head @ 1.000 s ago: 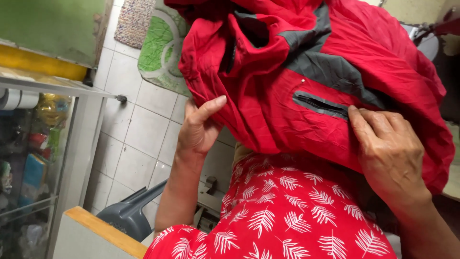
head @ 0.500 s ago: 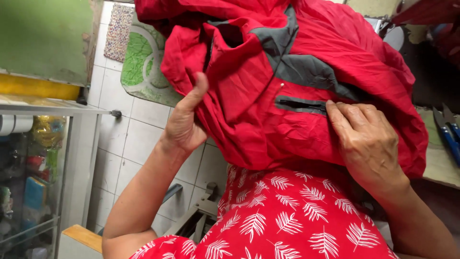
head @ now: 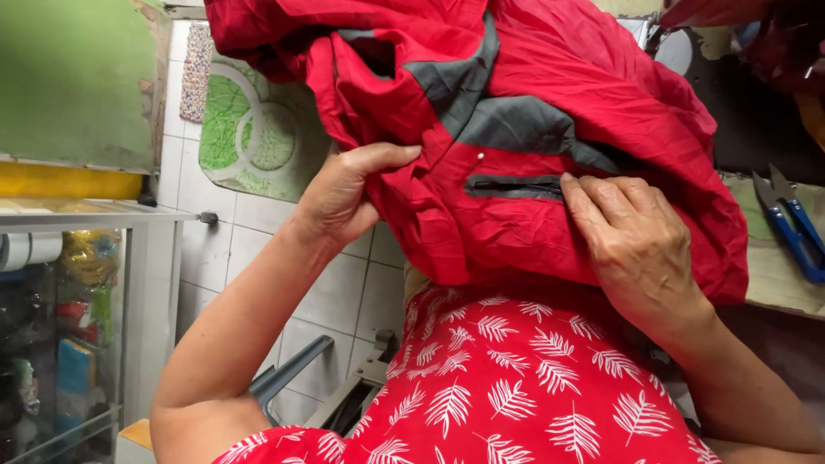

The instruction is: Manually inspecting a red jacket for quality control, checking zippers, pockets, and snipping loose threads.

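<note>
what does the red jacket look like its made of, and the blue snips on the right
The red jacket looks like thin synthetic woven cloth, perhaps nylon: matte and finely crinkled, with grey panels and a dark zip. The left hand grips its edge; the right hand rests by the zip. The snips seem to have dull metal blades and blue plastic handles.

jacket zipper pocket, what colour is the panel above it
Grey, set into the red jacket, just above the zipper; the head view shows it clearly.
</note>
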